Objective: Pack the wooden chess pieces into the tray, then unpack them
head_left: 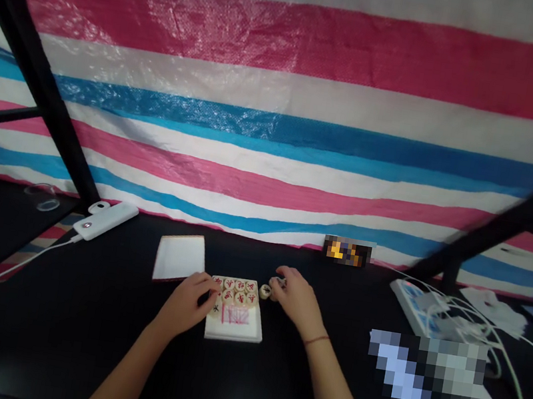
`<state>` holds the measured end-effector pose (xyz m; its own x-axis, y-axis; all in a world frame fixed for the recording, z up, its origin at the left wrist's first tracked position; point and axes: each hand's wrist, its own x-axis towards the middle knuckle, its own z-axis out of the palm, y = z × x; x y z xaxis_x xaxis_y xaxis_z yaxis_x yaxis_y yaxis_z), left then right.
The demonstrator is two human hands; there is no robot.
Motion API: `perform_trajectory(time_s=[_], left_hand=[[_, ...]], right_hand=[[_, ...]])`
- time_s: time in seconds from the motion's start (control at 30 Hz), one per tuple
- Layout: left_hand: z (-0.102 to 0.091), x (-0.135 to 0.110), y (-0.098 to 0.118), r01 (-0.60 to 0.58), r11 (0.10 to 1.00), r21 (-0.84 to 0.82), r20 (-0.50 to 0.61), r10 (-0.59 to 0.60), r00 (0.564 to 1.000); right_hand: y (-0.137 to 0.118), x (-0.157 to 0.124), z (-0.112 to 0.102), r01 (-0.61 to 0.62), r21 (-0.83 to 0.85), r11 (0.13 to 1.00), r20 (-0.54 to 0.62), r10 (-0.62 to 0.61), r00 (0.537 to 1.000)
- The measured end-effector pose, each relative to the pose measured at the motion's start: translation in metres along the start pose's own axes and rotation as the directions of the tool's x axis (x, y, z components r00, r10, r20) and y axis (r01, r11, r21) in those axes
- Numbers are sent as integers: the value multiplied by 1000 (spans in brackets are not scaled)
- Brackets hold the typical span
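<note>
A shallow white box [240, 331] lies on the black table, with two rows of round Chinese chess pieces [238, 297] showing red characters. One dark-lettered piece [215, 308] sits below them at the left side, beside a pink printed patch on the box floor. My left hand [189, 302] is at the box's left edge, thumb and fingers closed around a piece at the end of the second row. Right of the box, my right hand [296, 298] has its fingers curled over a piece, partly hidden. Another loose piece [265, 292] rests between that hand and the box.
The white box lid [180, 259] lies behind my left hand. A white device [108, 222] with a cable is at the back left. On the right are a power strip [411, 307], tangled cables and blurred-out items. A striped tarp [283, 94] hangs behind, with black frame bars.
</note>
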<state>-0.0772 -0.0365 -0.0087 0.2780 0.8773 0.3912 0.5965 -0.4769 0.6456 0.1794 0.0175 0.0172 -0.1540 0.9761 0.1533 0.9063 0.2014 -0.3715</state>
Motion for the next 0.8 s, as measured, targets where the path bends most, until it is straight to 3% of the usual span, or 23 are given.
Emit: perform_trajectory(time_s=[0.1,0.2,0.4,0.67,0.73,0.8], left_hand=[[1,0,-1,-9,1000,6,2,9,1000],[0,0,-5,3,1000,12,-16,-3,1000],[-2,1,-7,16,1000,16,-4,-16,1000],[-1,1,-12,11,999,35,-29,-10,1000],[-1,1,-13,21,999,43,-27,-20,999],[-1,0,-11,33,999,40,-9,-33,999]], right_hand=[[10,19,-2,-31,-94,995,175,47,983],[10,32,-1,-25,-124,992,263,57,963],[9,43,0,-12,-146,989,315,58,947],[-1,50,-4,-39,-119,992,279,72,958],[-8,43,-9,-60,-5,998,277,59,959],[-17,31,-11,-120,276,954,328,24,944]])
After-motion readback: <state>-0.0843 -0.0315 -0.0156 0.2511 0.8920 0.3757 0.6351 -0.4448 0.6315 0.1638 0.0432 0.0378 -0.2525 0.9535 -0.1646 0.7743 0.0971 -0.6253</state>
